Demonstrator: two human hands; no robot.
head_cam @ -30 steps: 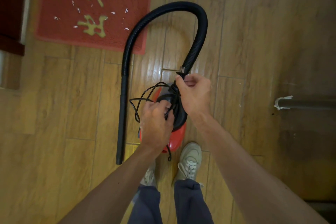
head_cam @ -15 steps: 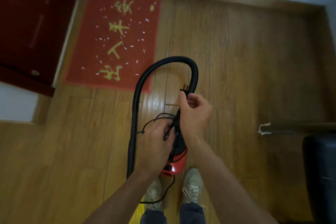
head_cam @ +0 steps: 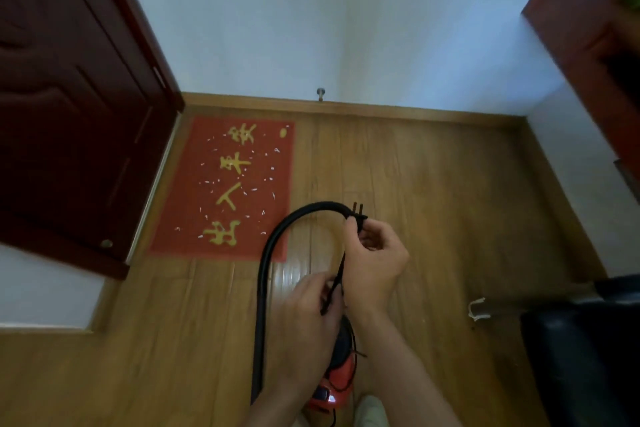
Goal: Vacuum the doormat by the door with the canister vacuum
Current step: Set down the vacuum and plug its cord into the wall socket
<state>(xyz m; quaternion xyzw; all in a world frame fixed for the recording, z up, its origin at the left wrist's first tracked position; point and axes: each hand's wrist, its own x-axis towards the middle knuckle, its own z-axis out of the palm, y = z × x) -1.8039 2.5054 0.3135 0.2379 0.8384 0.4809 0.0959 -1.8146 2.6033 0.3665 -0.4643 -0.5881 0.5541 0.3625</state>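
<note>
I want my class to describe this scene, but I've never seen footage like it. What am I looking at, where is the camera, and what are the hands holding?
No robot here: a person wears a wide-angle camera on the head, so you look down along their arms. The right hand pinches a black two-pin plug, prongs up. The left hand grips its cord lower down. Below the hands a red canister vacuum stands on the wooden floor, and its black hose arches over towards the plug. To the left, by the dark door, lies a red doormat strewn with white scraps. The plug is in no socket.
</note>
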